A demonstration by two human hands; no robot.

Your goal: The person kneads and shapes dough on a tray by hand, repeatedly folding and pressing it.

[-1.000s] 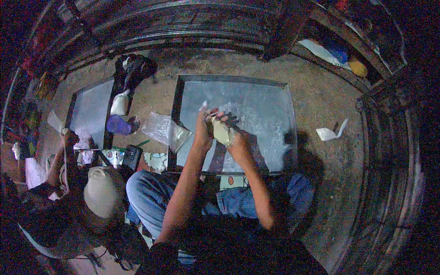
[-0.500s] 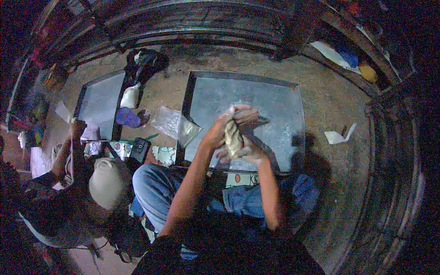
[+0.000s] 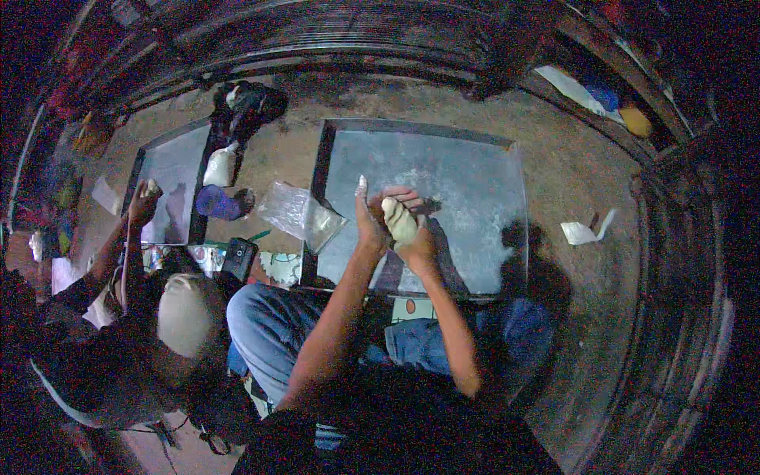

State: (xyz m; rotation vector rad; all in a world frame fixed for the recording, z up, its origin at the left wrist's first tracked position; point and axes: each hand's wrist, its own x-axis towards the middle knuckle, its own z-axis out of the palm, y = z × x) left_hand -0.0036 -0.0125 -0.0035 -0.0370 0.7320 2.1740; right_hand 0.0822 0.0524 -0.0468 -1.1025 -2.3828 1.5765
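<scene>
A pale, lumpy piece of dough (image 3: 400, 222) is between my two hands, above the large metal tray (image 3: 419, 142). My left hand (image 3: 372, 218) cups it from the left, its whitened thumb raised and its fingers reaching behind the dough. From the near right, my right hand (image 3: 417, 245) wraps round the lower end; most of its fingers are hidden. White powdery smears mark the tray.
At left, a capped person holds a small pale lump in a raised hand (image 3: 143, 202) beside a second tray (image 3: 170, 150). Between the trays lie a clear plastic bag (image 3: 286, 210), a filled white bag (image 3: 221, 166), a purple object (image 3: 218, 203) and a phone (image 3: 238, 258). White paper (image 3: 582, 233) lies right.
My right hand has come up and closed round the dough's lower end, while my left thumb has lifted. The dough looks shorter. The other person's hand has risen over their tray.
</scene>
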